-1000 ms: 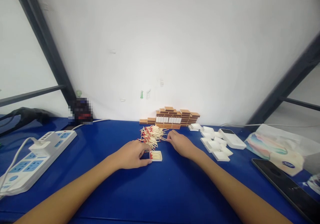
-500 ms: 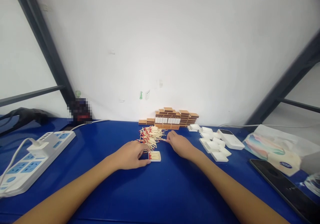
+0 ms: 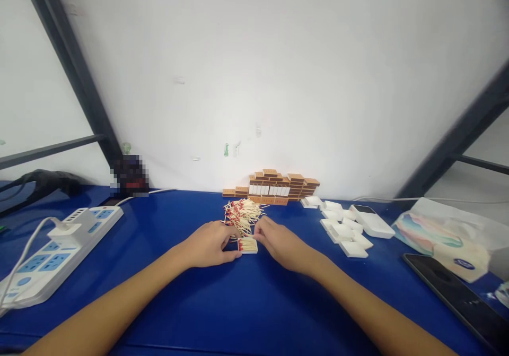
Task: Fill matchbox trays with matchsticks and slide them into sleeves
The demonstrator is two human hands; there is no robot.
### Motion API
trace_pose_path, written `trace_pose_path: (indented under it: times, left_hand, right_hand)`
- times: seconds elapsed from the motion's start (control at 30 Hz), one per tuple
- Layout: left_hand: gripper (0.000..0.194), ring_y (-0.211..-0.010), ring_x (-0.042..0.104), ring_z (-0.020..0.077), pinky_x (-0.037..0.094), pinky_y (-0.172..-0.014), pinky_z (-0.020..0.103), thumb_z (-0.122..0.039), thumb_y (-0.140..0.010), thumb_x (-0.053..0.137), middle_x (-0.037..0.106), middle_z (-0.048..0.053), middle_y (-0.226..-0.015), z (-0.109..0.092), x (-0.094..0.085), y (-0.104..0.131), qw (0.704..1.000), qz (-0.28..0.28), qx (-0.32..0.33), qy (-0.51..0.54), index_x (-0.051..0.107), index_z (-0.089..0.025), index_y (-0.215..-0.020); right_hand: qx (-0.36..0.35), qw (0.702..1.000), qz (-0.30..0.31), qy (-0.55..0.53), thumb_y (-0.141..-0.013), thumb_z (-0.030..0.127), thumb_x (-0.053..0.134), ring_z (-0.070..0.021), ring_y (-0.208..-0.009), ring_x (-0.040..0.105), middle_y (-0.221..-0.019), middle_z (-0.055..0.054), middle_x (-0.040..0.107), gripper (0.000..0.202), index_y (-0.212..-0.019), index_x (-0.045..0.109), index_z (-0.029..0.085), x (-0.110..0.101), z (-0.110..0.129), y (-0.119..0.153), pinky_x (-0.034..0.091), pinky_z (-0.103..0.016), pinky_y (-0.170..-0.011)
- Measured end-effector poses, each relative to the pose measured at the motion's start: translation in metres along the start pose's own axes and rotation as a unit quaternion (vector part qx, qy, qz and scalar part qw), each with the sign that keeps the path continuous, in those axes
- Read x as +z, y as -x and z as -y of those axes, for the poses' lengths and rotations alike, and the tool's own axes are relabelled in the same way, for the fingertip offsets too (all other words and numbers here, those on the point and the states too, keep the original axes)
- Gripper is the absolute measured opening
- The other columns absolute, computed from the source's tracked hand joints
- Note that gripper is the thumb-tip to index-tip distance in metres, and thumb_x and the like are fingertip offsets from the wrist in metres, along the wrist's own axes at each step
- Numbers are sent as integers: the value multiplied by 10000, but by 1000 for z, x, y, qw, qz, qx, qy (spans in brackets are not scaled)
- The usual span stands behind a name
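A small white tray (image 3: 248,246) with red-tipped matches in it lies on the blue table. My left hand (image 3: 212,244) grips its left edge between thumb and fingers. At the tray's upper right corner, my right hand (image 3: 278,239) has its fingers pinched on a match (image 3: 250,235), seen only in part. A heap of loose matches (image 3: 242,213) lies just behind both hands. Behind the heap, brown matchboxes (image 3: 294,185) are stacked against the wall, with a row of white pieces (image 3: 268,190) among them.
Several white trays (image 3: 341,232) lie to the right, beside a white device (image 3: 373,221). Farther right are a tissue pack (image 3: 441,239) and a phone (image 3: 457,297). A power strip (image 3: 59,260) with a plugged-in cable is at the left.
My right hand has moved left and slightly down, from the right side of the heap to the tray's corner. My left hand remains at the tray. The view has shifted slightly.
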State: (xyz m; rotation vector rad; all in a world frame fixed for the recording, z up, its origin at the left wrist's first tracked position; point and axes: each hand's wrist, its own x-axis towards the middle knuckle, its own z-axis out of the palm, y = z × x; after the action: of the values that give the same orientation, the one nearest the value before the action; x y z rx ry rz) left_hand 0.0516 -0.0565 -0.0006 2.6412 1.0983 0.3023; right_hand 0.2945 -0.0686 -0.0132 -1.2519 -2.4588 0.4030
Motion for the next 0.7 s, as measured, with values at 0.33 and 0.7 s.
trace_pose_path:
  times: [0.33,0.7]
  left_hand:
    - [293,-606,590,161,326,-564,264,-443,-874,672,638,-14,-661,2,2,0,1000,6,8,-5,700,-217,-1059]
    - [293,-609,578,158,327,-573,258,-412,-864,685,622,-23,-659,-1,0,0,1000,8,4,-1,694,-223,-1087]
  right_hand:
    - [-17,999,34,38,-1070,232,429,-173,-800,576,-1047,-57,624,116,-1018,524,189,9,8,2,349,-284,-677]
    - [-17,998,34,43,-1054,212,449,-166,-786,572,-1015,-46,635,107,-1006,543,192,6,8,3,330,-281,-666]
